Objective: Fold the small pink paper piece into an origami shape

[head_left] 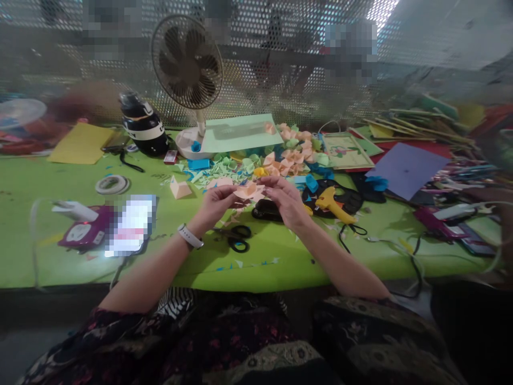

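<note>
Between my two hands, a peach paper flower (249, 191) is held up over the table's middle. My left hand (218, 202) pinches its left edge between thumb and fingers. On the opposite edge, my right hand (285, 200) has its fingers closed on the paper. Just beneath lies a black stapler (266, 210), partly hidden by my right hand. Black-handled scissors (239, 238) rest nearer to me, below my left hand. Behind the hands spreads a heap of green paper scraps (228, 164) and folded peach paper pieces (286, 158). A folded peach piece (180, 188) stands to the left.
A yellow glue gun (334, 205) lies to the right, its cord trailing forward. Leftward are a lit phone (132, 224), a tape roll (113, 184) and a purple box (86, 232). A fan (187, 61) and black bottle (145, 125) stand behind. Purple paper (409, 168) lies right.
</note>
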Motion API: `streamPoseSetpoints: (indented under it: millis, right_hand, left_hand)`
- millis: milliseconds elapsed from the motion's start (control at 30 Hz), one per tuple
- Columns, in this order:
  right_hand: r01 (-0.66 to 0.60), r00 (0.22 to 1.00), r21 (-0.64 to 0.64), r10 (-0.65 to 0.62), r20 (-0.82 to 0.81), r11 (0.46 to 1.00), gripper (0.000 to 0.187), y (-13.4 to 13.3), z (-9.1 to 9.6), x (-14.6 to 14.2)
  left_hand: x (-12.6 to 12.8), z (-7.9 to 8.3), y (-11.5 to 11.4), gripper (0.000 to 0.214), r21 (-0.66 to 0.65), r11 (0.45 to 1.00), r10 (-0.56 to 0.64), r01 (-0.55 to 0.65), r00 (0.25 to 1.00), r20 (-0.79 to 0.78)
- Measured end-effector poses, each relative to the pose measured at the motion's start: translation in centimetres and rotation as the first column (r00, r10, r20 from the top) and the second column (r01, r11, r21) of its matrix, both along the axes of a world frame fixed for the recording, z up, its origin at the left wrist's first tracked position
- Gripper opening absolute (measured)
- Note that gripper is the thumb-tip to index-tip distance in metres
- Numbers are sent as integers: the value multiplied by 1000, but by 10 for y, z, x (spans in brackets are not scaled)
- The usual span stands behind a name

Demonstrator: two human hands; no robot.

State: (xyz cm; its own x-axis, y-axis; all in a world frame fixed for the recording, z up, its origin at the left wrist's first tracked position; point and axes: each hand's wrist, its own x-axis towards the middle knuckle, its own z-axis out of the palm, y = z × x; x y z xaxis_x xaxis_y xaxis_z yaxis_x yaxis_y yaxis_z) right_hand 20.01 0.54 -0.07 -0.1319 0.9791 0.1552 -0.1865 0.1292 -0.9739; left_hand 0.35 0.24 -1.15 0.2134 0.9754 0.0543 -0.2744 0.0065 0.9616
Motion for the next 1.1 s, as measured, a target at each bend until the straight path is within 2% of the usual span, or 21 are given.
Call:
streamPoseSetpoints:
  millis: [167, 467, 667, 867, 1000, 1100]
  right_hand:
    - [28, 1000, 7, -28, 11, 1000, 21, 1, 1, 1]
    - [-7, 999, 28, 5, 47, 1000, 23, 2, -3, 0]
    - [-32, 973, 86, 11, 229, 996, 20, 0, -1, 3]
    - [-71, 944, 164, 13, 329, 984, 24, 3, -2, 5]
    - [-117, 916, 225, 17, 402, 967, 27, 5, -6, 5]
    - [-130, 863, 317, -50, 503, 939, 21, 4, -7, 5]
  left_hand:
    - [0, 0, 0, 29, 16, 1000, -2, 2, 1000, -1]
    - [0, -3, 2, 32, 46, 999, 12, -9, 998, -67]
    - [1, -7, 3, 26, 218, 975, 80, -37, 978, -192]
    - [-5, -1, 3, 24, 429, 903, 164, 27, 901, -402]
    - [-8, -2, 4, 26, 498, 864, 205, 75, 851, -484]
    - [-9, -5, 6, 29, 522, 847, 217, 104, 828, -517]
